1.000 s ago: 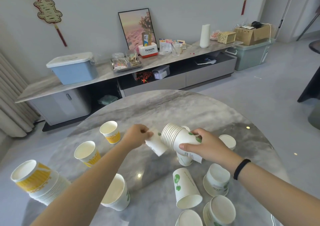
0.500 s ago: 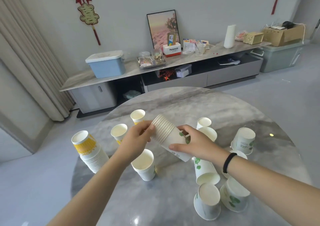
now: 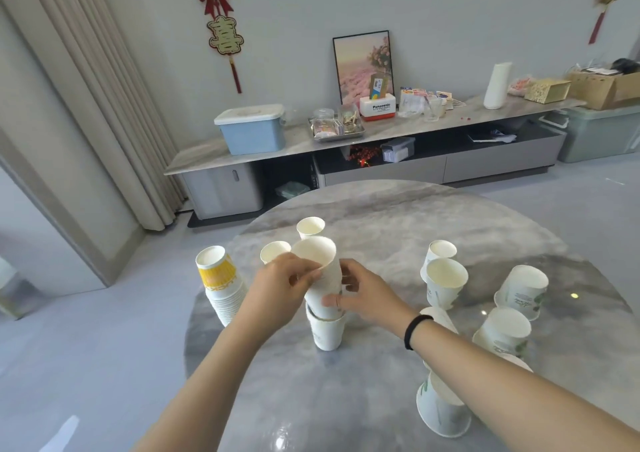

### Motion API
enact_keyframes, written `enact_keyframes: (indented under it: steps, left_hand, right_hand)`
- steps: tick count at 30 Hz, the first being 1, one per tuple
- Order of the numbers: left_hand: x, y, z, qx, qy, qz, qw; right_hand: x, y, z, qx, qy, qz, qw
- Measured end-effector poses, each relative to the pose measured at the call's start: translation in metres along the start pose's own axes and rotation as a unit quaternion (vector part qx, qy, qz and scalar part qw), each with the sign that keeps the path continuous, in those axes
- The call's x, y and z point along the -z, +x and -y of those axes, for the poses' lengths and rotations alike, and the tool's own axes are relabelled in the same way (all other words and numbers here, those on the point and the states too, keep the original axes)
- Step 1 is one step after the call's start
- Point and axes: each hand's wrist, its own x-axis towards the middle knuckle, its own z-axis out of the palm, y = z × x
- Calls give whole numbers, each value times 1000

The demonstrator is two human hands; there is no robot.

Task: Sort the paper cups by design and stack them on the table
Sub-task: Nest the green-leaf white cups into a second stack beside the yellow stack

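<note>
- A round grey marble surface [image 3: 381, 216] fills the near half of the view; behind it run a long low cabinet [image 3: 346, 139] and a pale wall.
- A second ago the green-leaf stack [image 3: 320, 278] lay tilted on its side in the air between the hands. Now it stands upright, mouth up, with its base pushed into a green cup [image 3: 327, 330] that stands on the surface near the middle.
- Left hand [image 3: 277, 292] wraps the stack from the left, fingers curled round it; right hand [image 3: 360, 295] clasps it from the right, thumb across the front. Both are closed on the stack.
- As I judge it, that loose cup has just joined the green pile, so the green sort moves on by one and the pile now has a place on the surface.
- The yellow stack [image 3: 221, 285] leans at the left edge, its lower cups close to or over the rim. A knock from the left forearm could send it off.
- Two loose yellow cups [image 3: 275, 250] sit just behind the hands, on the far side.
- More green cups [image 3: 445, 281] crowd the right side, some upside down, one near cup [image 3: 440, 413] close to the rim.
- Open room lies on the far half of the surface and near, between the forearms.
</note>
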Motion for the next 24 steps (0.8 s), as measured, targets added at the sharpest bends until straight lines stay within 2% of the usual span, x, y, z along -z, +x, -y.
enact_keyframes:
  steps: [3, 5, 8, 12, 15, 19, 21, 24]
  left_hand:
    - [-15, -9, 8, 32, 55, 116, 991]
    - [-24, -12, 12, 44, 71, 158, 984]
    - [-29, -10, 17, 43, 91, 159, 982]
    - [-27, -10, 14, 28, 87, 114, 989]
    - [-28, -14, 3, 9, 106, 72, 992]
    - [-41, -22, -19, -40, 83, 46, 995]
    - [-57, -26, -30, -61, 48, 80, 994]
    - [-84, -35, -42, -76, 19, 171, 982]
  right_hand:
    - [4, -4, -11, -16, -42, 38, 998]
    - [7, -7, -18, -29, -58, 58, 996]
    - [12, -12, -20, -42, -60, 77, 994]
    - [23, -21, -12, -37, -89, 45, 994]
    - [38, -32, -4, -22, -152, 37, 987]
    - [63, -59, 1, -26, -247, 77, 966]
    - [78, -77, -1, -44, -302, 111, 946]
    - [94, -99, -8, -68, -362, 161, 916]
